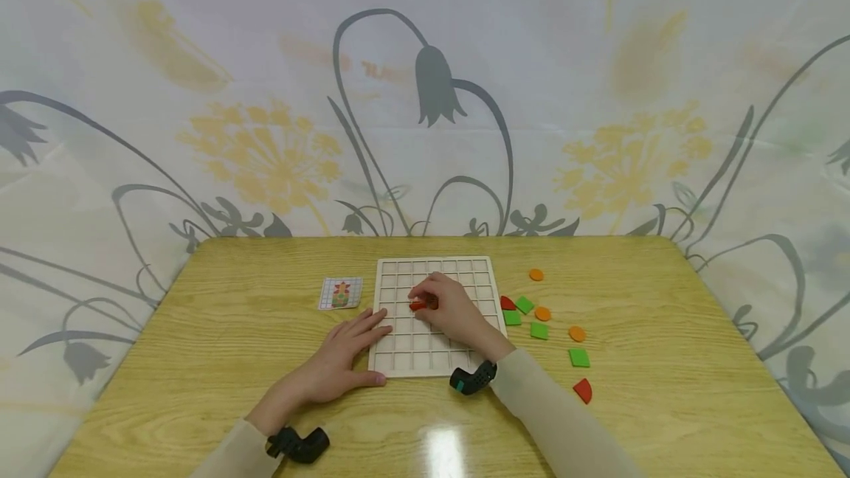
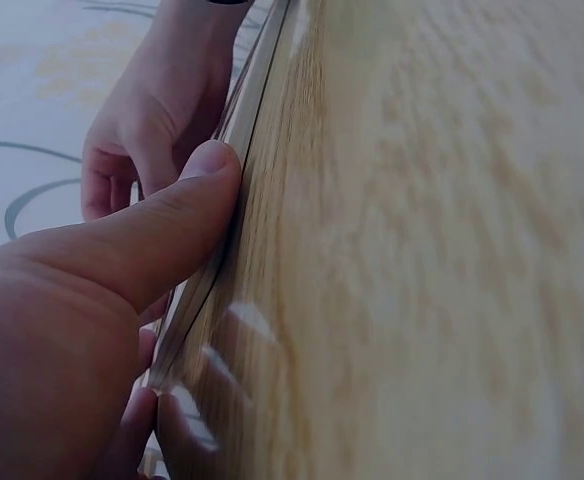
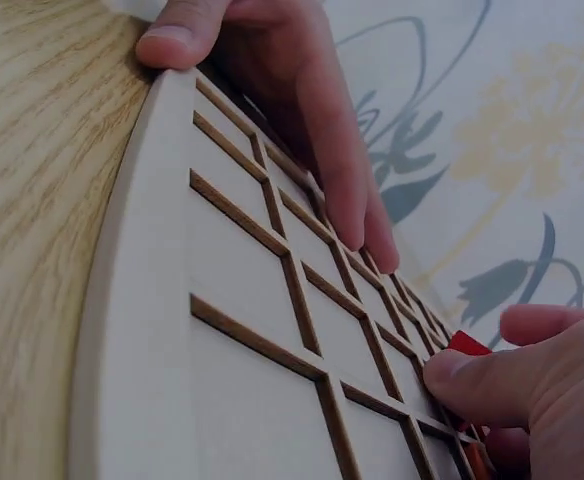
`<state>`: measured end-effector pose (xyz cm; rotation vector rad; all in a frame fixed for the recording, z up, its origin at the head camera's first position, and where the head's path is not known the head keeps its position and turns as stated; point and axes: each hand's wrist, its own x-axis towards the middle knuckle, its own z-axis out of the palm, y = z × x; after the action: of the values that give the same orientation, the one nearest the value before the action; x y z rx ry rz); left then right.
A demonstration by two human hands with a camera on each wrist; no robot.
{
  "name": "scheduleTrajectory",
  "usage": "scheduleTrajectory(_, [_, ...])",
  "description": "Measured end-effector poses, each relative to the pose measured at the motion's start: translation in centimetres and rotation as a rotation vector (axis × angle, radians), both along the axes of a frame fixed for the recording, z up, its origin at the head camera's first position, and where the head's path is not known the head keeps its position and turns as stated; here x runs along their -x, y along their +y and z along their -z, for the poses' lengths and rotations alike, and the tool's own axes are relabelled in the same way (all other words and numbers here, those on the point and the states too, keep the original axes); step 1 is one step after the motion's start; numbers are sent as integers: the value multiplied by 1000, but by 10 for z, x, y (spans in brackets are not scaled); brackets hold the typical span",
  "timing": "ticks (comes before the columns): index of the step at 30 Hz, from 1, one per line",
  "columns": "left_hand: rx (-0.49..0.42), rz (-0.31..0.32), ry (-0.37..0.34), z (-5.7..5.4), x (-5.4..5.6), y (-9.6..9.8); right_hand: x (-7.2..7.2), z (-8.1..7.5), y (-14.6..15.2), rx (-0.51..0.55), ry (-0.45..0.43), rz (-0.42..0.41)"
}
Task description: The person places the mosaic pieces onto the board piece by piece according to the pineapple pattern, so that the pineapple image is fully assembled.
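A pale wooden grid board (image 1: 393,361) with square cells lies on the table. My right hand (image 1: 450,310) is over its middle, pinching a small red piece (image 1: 417,306) between thumb and fingers. In the right wrist view the red piece (image 3: 468,343) shows beyond the thumb, and an orange piece (image 3: 478,460) sits low by the grid behind the fingers. My left hand (image 1: 341,360) lies spread at the board's left side, fingertips on its rim and thumb at the near-left corner. My palm hides part of the cells.
Left of the board lies a small printed card (image 1: 341,293) with a coloured pattern on a grid. To the right are scattered green squares (image 1: 579,358), orange discs (image 1: 536,274) and red quarter-circle pieces (image 1: 583,390). A patterned curtain (image 1: 425,168) hangs behind the wooden table (image 1: 219,330).
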<state>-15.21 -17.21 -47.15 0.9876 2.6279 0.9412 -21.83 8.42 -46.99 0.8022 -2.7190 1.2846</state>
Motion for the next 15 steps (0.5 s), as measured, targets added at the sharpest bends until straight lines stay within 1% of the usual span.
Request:
scheduleTrajectory(3, [9,-3,12,0,0,0,-1,1,0,56,-18,60])
scheduleTrajectory(6, [8,-1,15,1,0,1,-1,3,1,44,-15,97])
scheduleTrajectory(9, [-1,2,12,1,0,1,-1,2,2,-8,17,82])
scheduleTrajectory(15, [-2,-4,23,3,1,0,-2,1,7,-66,51,23])
